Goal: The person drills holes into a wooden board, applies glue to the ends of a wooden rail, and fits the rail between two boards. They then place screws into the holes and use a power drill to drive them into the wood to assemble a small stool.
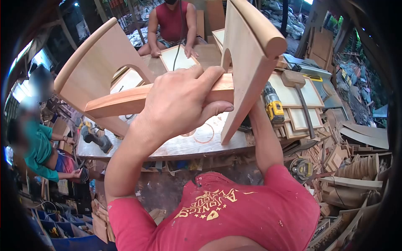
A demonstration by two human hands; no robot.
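Note:
A wooden frame with two upright side panels, the left panel (96, 58) and the right panel (251, 54), stands tilted before me. Each has a rounded top edge and an arched cutout. Between them runs a wooden crossbar (121, 99). My left hand (180, 98) is closed over this bar near its right end, fingers on the far side and thumb on the near side. My right forearm (266, 140) reaches up behind the right panel, which hides the hand. Close to that forearm is a yellow and black cordless drill (273, 104); whether the hand touches it is hidden.
The frame is over a worktable (167, 150). Another power tool (96, 140) lies at its left. To the right, a wooden mallet (299, 100) rests on stacked framed panels (303, 119). One person (173, 23) sits opposite with a panel; another (39, 146) is at left. Wood scraps cover the right.

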